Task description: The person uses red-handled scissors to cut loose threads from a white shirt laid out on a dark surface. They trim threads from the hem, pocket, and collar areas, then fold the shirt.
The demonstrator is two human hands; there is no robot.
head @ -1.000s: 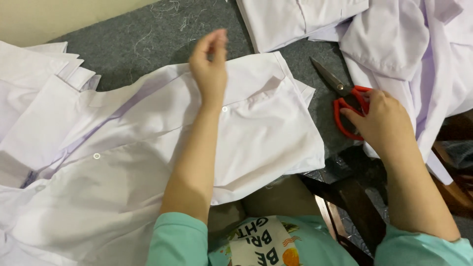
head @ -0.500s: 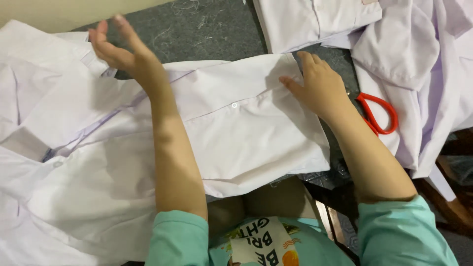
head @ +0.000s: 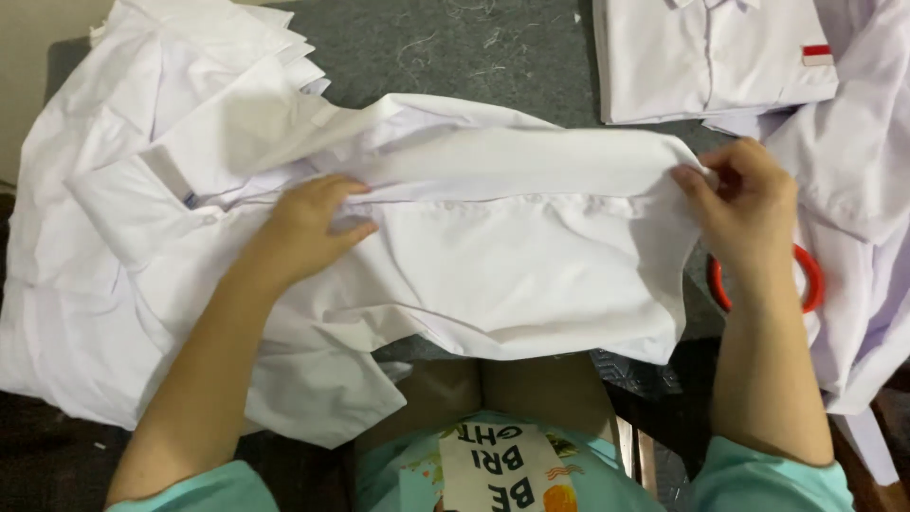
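Observation:
A white shirt lies spread across the grey surface in front of me. My left hand presses on the shirt left of its middle, fingers curled into a fold of the cloth. At the shirt's right edge, my right hand pinches the fabric between thumb and fingers. Under my right wrist lie scissors with red handles, mostly hidden.
A heap of white garments fills the left side. A folded white shirt with a small red patch lies at the top right, and more white cloth hangs at the right edge. Grey surface shows at the top middle.
My left hand came back from the far left onto the shirt. My right hand slid to the shirt's right edge and took hold. A fold of cloth now lies across the shirt.

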